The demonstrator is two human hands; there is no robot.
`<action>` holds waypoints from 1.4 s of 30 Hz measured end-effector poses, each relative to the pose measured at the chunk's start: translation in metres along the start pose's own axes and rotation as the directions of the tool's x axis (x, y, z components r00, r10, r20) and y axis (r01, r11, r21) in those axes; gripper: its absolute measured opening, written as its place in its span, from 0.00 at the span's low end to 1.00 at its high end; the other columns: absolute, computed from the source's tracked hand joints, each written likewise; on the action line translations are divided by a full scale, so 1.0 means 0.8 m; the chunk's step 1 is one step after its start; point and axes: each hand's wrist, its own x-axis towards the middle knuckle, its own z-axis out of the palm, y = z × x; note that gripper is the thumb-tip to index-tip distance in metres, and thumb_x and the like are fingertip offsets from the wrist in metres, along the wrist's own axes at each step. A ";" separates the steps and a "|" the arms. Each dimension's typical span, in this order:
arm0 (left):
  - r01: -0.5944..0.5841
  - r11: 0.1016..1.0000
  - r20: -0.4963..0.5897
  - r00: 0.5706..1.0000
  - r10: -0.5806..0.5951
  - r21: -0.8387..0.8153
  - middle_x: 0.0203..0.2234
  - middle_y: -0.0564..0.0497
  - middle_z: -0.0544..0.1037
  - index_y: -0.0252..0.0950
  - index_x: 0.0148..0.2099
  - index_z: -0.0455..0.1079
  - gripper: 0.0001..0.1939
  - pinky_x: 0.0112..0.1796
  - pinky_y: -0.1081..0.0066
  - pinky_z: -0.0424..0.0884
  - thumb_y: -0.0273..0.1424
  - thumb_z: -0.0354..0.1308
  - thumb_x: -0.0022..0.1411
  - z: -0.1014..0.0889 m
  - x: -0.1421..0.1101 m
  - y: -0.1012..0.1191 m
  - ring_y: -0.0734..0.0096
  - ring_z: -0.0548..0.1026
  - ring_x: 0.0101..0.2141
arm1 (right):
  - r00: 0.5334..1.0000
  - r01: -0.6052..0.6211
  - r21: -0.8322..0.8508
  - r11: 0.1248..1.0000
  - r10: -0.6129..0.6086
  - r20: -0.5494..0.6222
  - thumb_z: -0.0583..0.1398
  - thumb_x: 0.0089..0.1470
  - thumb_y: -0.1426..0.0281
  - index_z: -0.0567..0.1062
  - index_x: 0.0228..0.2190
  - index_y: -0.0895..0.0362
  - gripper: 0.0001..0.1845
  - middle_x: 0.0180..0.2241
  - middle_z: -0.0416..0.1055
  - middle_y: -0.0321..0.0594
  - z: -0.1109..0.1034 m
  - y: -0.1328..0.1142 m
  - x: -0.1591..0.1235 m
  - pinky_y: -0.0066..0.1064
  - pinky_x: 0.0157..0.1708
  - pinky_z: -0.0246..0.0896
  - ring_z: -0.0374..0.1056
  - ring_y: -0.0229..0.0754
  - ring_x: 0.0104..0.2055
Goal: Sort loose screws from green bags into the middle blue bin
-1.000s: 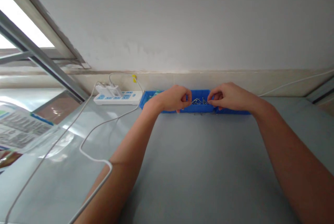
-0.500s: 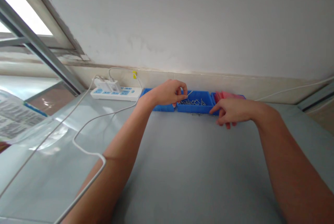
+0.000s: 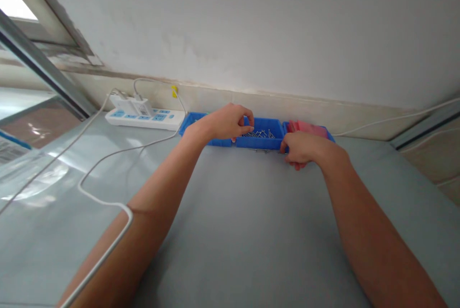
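My left hand (image 3: pixel 233 122) hovers over the left part of the middle blue bin (image 3: pixel 259 143), thumb and fingers pinched together. Whatever is between its fingertips is too small to make out. Thin silvery screws or nails (image 3: pixel 264 134) lie in a loose heap inside that bin. By the bin's front right corner, my right hand (image 3: pixel 301 147) has its thumb and forefinger closed, and I cannot see what they hold. A few similar pieces (image 3: pixel 260 150) lie on the table along the bin's front. Behind my right hand, pink packets (image 3: pixel 307 128) fill the right blue bin (image 3: pixel 330 136).
A left blue bin (image 3: pixel 192 119) is partly behind my left wrist. A white power strip (image 3: pixel 168 120) with plugged-in adapters stands left of the bins. White cables (image 3: pixel 108 155) cross the grey table (image 3: pixel 247 222), one over my left forearm. The wall (image 3: pixel 251 35) rises behind.
The thin piece seen in my left fingers before no longer shows. My right hand has drawn its fingers in at the bin corner. The whole view has shifted a little.
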 end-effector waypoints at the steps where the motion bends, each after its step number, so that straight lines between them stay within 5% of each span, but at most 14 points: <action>1: -0.001 1.000 0.007 1.000 0.001 0.000 0.24 0.54 0.79 0.36 0.46 0.77 0.12 0.34 0.74 0.70 0.34 0.58 0.65 -0.001 0.000 0.001 0.74 0.76 0.21 | 1.000 -0.015 -0.031 0.999 0.015 -0.014 0.66 0.47 0.78 0.82 0.26 0.54 0.06 0.14 0.72 0.40 -0.001 -0.005 -0.002 0.32 0.20 0.64 0.71 0.43 0.17; 8: 0.028 0.999 0.086 0.996 -0.029 0.015 0.24 0.54 0.80 0.36 0.50 0.76 0.14 0.34 0.74 0.68 0.35 0.57 0.65 -0.002 0.001 0.003 0.72 0.77 0.24 | 0.988 0.011 -0.149 0.989 -0.033 -0.148 0.71 0.34 0.82 0.80 0.20 0.57 0.10 0.14 0.71 0.41 0.007 -0.035 -0.004 0.34 0.24 0.67 0.74 0.48 0.22; 13: 0.025 0.999 0.104 0.994 -0.028 0.028 0.22 0.55 0.80 0.38 0.51 0.76 0.15 0.35 0.75 0.68 0.37 0.58 0.65 -0.002 0.001 0.001 0.72 0.77 0.25 | 0.995 0.004 -0.249 0.969 -0.027 -0.091 0.68 0.36 0.81 0.82 0.23 0.59 0.08 0.16 0.72 0.43 0.009 -0.050 -0.006 0.32 0.22 0.65 0.74 0.48 0.24; 18: 0.032 0.999 0.110 0.993 -0.035 0.035 0.24 0.54 0.81 0.37 0.52 0.76 0.17 0.35 0.74 0.68 0.38 0.57 0.65 -0.002 0.001 0.002 0.71 0.77 0.25 | 0.993 0.122 -0.118 0.985 -0.122 0.011 0.64 0.42 0.79 0.79 0.21 0.59 0.06 0.16 0.73 0.39 0.002 -0.051 -0.014 0.29 0.21 0.62 0.72 0.42 0.20; 22: 0.045 0.999 0.145 0.988 -0.049 0.027 0.26 0.53 0.81 0.38 0.52 0.76 0.17 0.37 0.74 0.69 0.38 0.57 0.64 0.000 0.002 0.003 0.70 0.77 0.26 | 0.966 0.254 -0.016 0.967 -0.255 -0.035 0.63 0.43 0.79 0.77 0.19 0.56 0.08 0.16 0.73 0.37 -0.001 -0.045 -0.013 0.28 0.21 0.62 0.72 0.40 0.20; 28: 0.052 0.998 0.156 0.986 -0.055 0.025 0.22 0.54 0.80 0.36 0.44 0.78 0.14 0.34 0.75 0.67 0.38 0.57 0.65 0.000 0.004 0.004 0.72 0.77 0.24 | 0.989 0.142 0.019 0.990 -0.141 -0.050 0.67 0.39 0.81 0.75 0.16 0.55 0.11 0.13 0.71 0.37 0.004 -0.039 -0.005 0.29 0.18 0.60 0.66 0.39 0.14; 34: 0.016 1.000 0.150 0.988 -0.017 0.009 0.21 0.53 0.80 0.35 0.33 0.78 0.15 0.31 0.76 0.67 0.38 0.57 0.64 -0.003 0.002 0.006 0.73 0.76 0.22 | 0.993 0.111 0.059 0.992 -0.113 0.037 0.63 0.45 0.80 0.80 0.26 0.59 0.07 0.21 0.77 0.40 -0.004 -0.034 -0.008 0.26 0.21 0.65 0.73 0.40 0.21; 38: 0.019 0.999 0.218 0.976 -0.026 0.031 0.21 0.53 0.80 0.35 0.33 0.80 0.13 0.30 0.76 0.67 0.36 0.58 0.63 0.001 0.002 0.009 0.74 0.76 0.23 | 0.992 0.088 -0.017 0.996 -0.086 0.092 0.63 0.48 0.77 0.81 0.31 0.60 0.07 0.26 0.80 0.43 -0.010 -0.032 -0.014 0.26 0.24 0.66 0.76 0.42 0.26; 42: 0.037 0.997 0.287 0.957 -0.053 0.062 0.22 0.52 0.81 0.35 0.36 0.82 0.10 0.30 0.76 0.67 0.29 0.58 0.62 0.008 0.002 0.020 0.72 0.77 0.24 | 0.993 0.060 -0.058 0.996 -0.054 0.106 0.64 0.48 0.76 0.79 0.24 0.59 0.03 0.22 0.78 0.43 -0.009 -0.036 -0.016 0.28 0.24 0.65 0.76 0.44 0.26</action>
